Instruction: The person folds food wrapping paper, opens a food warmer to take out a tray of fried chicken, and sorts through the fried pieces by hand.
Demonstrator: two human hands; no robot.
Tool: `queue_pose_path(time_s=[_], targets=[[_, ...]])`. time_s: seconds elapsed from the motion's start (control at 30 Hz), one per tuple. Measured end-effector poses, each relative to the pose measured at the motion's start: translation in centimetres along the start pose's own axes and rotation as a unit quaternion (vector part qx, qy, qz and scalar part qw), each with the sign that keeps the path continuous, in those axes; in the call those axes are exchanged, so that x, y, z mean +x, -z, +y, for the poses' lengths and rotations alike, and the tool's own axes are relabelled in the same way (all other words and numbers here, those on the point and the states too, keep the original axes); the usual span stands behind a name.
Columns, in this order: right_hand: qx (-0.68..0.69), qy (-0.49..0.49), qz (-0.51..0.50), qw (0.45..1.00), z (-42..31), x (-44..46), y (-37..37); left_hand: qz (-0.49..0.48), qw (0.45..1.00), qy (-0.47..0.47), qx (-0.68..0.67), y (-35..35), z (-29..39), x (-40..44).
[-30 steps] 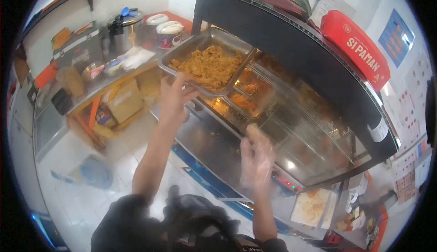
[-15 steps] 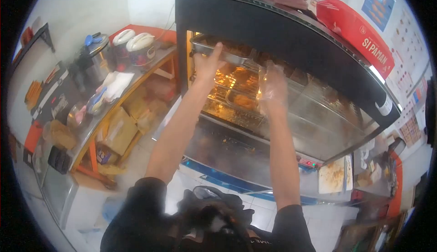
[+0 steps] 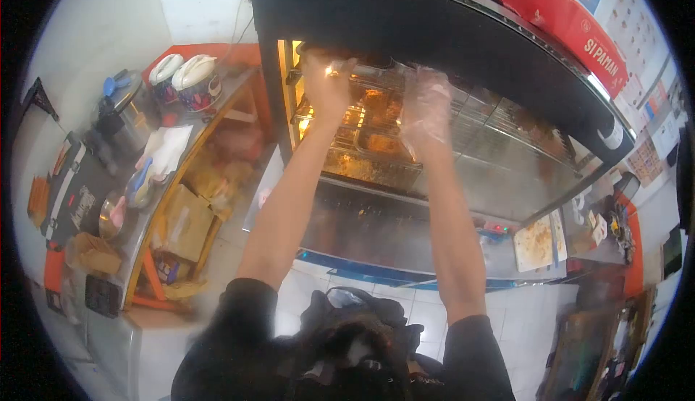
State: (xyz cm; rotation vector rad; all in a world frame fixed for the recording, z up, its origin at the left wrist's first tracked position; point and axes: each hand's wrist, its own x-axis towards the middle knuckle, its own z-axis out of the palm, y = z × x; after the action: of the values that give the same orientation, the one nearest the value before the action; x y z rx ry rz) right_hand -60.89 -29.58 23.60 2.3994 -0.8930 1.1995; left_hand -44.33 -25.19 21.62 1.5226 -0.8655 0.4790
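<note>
A metal tray (image 3: pixel 376 75) holding dark brown food sits high inside the lit warming cabinet (image 3: pixel 434 39), partly hidden by the black top frame. My bare left hand (image 3: pixel 329 86) grips its left end, the fingers somewhat blurred. At the right end is my right hand (image 3: pixel 426 108), in a clear plastic glove, its fingers closed at the tray's edge and partly hidden. Below, between my arms, a smaller tray of fried food (image 3: pixel 384 144) rests on a wire rack. Crumbs lie on the cabinet floor (image 3: pixel 365 166).
On the left counter stand two white-lidded containers (image 3: pixel 194 75), a metal pot (image 3: pixel 134 108) and white paper (image 3: pixel 168 148). A red box (image 3: pixel 565 28) lies on the cabinet top. To the right is a stained white cutting board (image 3: pixel 538 245). Cardboard (image 3: pixel 184 224) fills the left shelf.
Both hands have reached slightly farther into the cabinet with the tray, which now sits deeper behind the top frame. The camera view has shifted.
</note>
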Motion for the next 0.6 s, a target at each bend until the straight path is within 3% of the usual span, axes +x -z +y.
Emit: queue_pose_path(time_s=[0.03, 0.1, 0.17, 0.2, 0.27, 0.33, 0.43, 0.5, 0.57, 0.6], targets=[[0.055, -0.048, -0.021, 0.997, -0.6, 0.0, 0.2, 0.023, 0.999, -0.009, -0.042, 0.3, -0.2, -0.5], [0.030, -0.052, 0.007, 0.998, -1.5, 0.3, 0.1, 0.048, 0.995, -0.019, -0.086, 0.9, 0.2, -1.4], [0.015, -0.044, 0.036, 0.998, -1.7, 0.7, -0.6, -0.012, 0.983, 0.023, -0.179, 1.3, 1.0, -2.4], [0.091, -0.067, 0.047, 0.992, -1.8, 1.2, -0.8, -0.059, 0.978, 0.080, -0.181, 1.5, 1.6, -2.7], [0.166, -0.091, 0.060, 0.980, -1.9, 1.5, -1.0, -0.069, 0.970, 0.095, -0.213, 0.8, 1.8, -2.4], [-0.057, 0.015, 0.065, 0.996, -2.2, 1.5, -1.2, -0.088, 0.959, 0.108, -0.245, -0.2, 1.7, -2.1], [0.027, -0.043, 0.049, 0.998, -2.3, 1.5, -2.4, -0.128, 0.916, 0.167, -0.343, -1.0, 1.5, -1.0], [0.003, -0.030, 0.057, 0.998, -3.0, 1.3, -1.1, -0.226, 0.902, 0.219, -0.295, -0.8, 2.5, 0.1], [0.013, 0.030, 0.107, 0.994, -2.5, 1.4, -2.0, -0.229, 0.906, 0.177, -0.309, -1.7, 3.3, 0.8], [0.060, -0.022, -0.020, 0.998, -2.0, 2.3, -2.2, -0.221, 0.911, 0.183, -0.297, -2.3, 3.7, 0.8]])
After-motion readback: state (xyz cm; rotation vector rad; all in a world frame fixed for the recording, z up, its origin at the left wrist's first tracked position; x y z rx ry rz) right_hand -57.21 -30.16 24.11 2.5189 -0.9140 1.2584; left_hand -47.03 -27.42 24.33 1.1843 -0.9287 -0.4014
